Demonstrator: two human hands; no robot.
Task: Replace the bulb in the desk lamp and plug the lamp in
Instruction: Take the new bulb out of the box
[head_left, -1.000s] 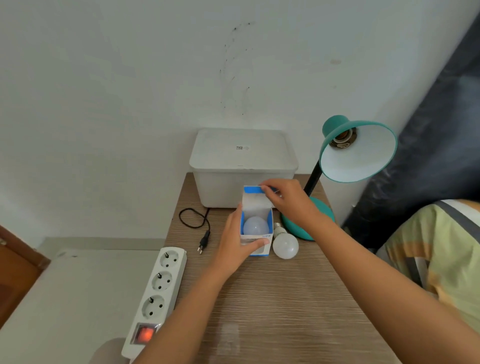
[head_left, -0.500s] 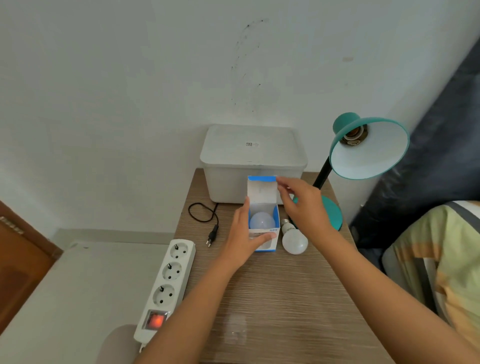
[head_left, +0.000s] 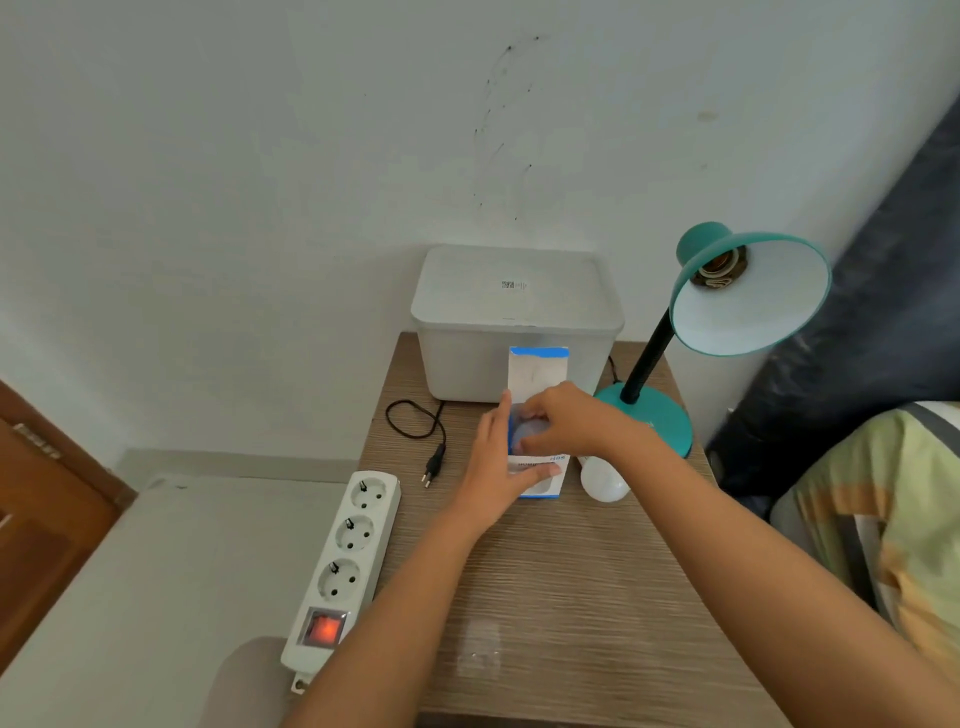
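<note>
Since the earlier frame our right hand (head_left: 566, 421) had dropped from the flap into the box (head_left: 537, 467), fingers closed on the bulb (head_left: 530, 431) inside. Nearer us, our left hand (head_left: 498, 467) clamped the box on the counter (head_left: 571, 597). Beyond stood the lamp (head_left: 748, 291), socket bare.

No text reads clearly: blue print on the bulb box (head_left: 540, 462) at frame centre and the small label on the storage bin's lid (head_left: 514, 285) above it are both illegible.
</note>
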